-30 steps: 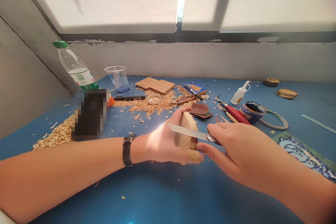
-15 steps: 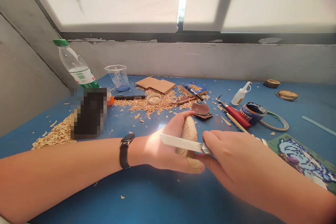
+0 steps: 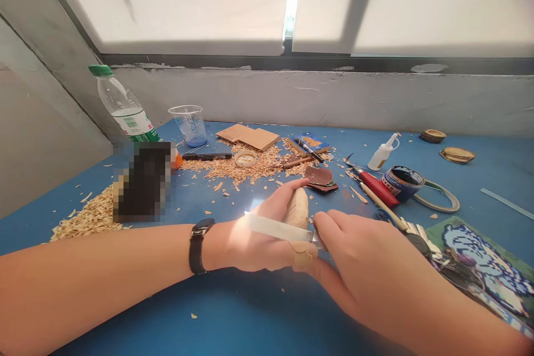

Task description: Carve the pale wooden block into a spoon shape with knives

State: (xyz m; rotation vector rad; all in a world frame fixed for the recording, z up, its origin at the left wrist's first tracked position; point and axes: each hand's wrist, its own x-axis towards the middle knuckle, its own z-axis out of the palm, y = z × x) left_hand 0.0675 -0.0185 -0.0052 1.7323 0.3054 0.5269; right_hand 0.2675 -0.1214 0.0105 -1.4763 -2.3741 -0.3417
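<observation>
Left hand (image 3: 267, 246): half-curled round the wood (image 3: 297, 208)!
Right hand (image 3: 354, 250): clenched on the knife (image 3: 279, 228)!
Wood: there, ten o'clock from right hand.

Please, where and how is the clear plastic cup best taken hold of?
Probably by the upper wall of the clear plastic cup, just below the rim, coming from the right. It stands upright and widens upwards, so the rim should resist slipping; the bottle stands to its left, a black pen lies in front.
</observation>
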